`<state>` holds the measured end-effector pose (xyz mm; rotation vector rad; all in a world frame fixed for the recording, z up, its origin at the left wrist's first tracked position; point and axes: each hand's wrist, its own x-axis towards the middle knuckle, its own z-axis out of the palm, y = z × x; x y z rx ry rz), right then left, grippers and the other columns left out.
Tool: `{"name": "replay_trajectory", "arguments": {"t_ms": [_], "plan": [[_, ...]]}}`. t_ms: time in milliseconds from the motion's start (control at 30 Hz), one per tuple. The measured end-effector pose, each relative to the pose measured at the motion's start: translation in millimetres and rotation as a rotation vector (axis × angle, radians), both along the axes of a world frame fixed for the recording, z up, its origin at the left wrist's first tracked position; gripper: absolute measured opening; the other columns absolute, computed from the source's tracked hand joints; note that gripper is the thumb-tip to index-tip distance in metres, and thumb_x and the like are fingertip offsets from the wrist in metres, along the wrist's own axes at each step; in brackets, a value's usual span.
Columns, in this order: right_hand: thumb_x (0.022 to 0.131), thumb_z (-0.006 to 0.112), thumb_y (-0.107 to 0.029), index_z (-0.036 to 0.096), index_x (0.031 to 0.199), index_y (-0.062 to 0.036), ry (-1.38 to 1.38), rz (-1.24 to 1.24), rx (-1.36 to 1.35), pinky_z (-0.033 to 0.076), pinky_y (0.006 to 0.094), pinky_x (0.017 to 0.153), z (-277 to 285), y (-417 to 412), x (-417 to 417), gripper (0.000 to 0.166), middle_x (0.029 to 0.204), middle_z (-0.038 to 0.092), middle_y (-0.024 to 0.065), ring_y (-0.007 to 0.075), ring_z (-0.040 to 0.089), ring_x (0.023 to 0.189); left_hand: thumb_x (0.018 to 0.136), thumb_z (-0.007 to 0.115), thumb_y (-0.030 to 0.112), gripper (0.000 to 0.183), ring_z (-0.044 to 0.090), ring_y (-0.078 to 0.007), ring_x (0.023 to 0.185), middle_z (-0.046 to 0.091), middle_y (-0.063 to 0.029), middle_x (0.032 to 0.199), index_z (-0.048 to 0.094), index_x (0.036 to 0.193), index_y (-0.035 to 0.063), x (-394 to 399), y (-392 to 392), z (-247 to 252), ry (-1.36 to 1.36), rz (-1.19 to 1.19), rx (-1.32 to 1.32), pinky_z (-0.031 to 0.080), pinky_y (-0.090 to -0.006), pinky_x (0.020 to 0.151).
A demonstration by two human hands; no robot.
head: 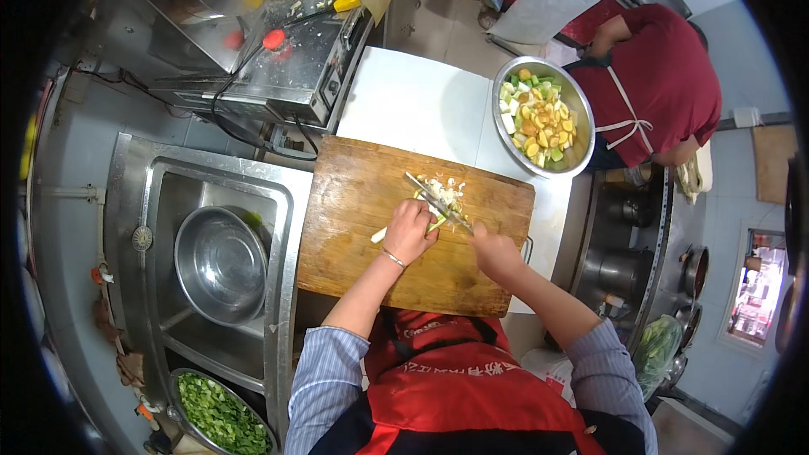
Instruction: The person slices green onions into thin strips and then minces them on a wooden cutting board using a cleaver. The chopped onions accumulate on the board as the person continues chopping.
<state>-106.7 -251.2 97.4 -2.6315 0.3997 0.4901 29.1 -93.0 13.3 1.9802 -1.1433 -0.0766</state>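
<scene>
On the wooden cutting board [360,183], my left hand [409,230] holds down scallion stalks [379,236], whose white ends stick out to its left. A bracelet circles that wrist. My right hand [496,253] grips the handle of a kitchen knife [436,201]. The blade lies slantwise across the stalks, just beyond my left fingers. Chopped white and pale green scallion pieces [447,191] are heaped on the blade's far side. The knife handle is mostly hidden in my right fist.
A steel bowl [589,145] of sliced ginger and scallion stands beyond the board's right corner. At left, a sink [287,202] holds an empty steel basin [221,265]. Chopped greens [221,414] fill a bowl at bottom left. A co-worker [670,82] in red bends at upper right.
</scene>
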Motion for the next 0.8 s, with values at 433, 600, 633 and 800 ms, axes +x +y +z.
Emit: {"name": "replay_trajectory", "arguments": {"t_ms": [433, 600, 633, 800], "plan": [[0.094, 0.049, -0.014, 0.044, 0.096, -0.0006, -0.103, -0.023, -0.017, 0.05, 0.0491, 0.053, -24.2, 15.9, -5.7, 0.015, 0.064, 0.062, 0.0205, 0.0403, 0.063, 0.06, 0.059, 0.084, 0.019, 0.035, 0.05, -0.0302, 0.103, 0.054, -0.0095, 0.103, 0.064, 0.084, 0.006, 4.5, 11.0, 28.2, -0.04, -0.074, 0.048, 0.042, -0.0429, 0.091], [0.093, 0.047, -0.013, 0.043, 0.095, -0.0007, -0.154, -0.006, -0.023, 0.05, 0.0497, 0.054, -23.7, 16.4, -4.3, 0.013, 0.063, 0.062, 0.0211, 0.0413, 0.063, 0.06, 0.062, 0.078, 0.01, 0.024, 0.049, -0.0312, 0.101, 0.053, -0.0108, 0.099, 0.06, 0.077, 0.0051, 5.3, 12.7, 15.8, 0.065, -0.032, 0.095, 0.043, -0.042, 0.09], [0.092, 0.047, -0.011, 0.043, 0.095, -0.0006, -0.096, -0.022, -0.026, 0.05, 0.0501, 0.055, -16.9, 15.8, -5.8, 0.012, 0.064, 0.062, 0.0215, 0.0417, 0.063, 0.06, 0.062, 0.076, 0.009, 0.022, 0.05, -0.0316, 0.099, 0.053, -0.0111, 0.097, 0.059, 0.076, 0.0049, 6.4, 10.6, 11.8, 0.071, -0.016, 0.081, 0.044, -0.0415, 0.088], [0.086, 0.047, -0.004, 0.043, 0.098, 0.0004, 0.132, -0.028, -0.055, 0.051, 0.0496, 0.057, 42.9, 18.8, -10.6, 0.014, 0.068, 0.063, 0.0227, 0.0416, 0.064, 0.064, 0.062, 0.071, 0.005, 0.018, 0.052, -0.0327, 0.092, 0.052, -0.0122, 0.089, 0.058, 0.074, 0.0044, 9.4, 5.8, 7.1, 0.04, 0.012, 0.031, 0.047, -0.0409, 0.079]]}}
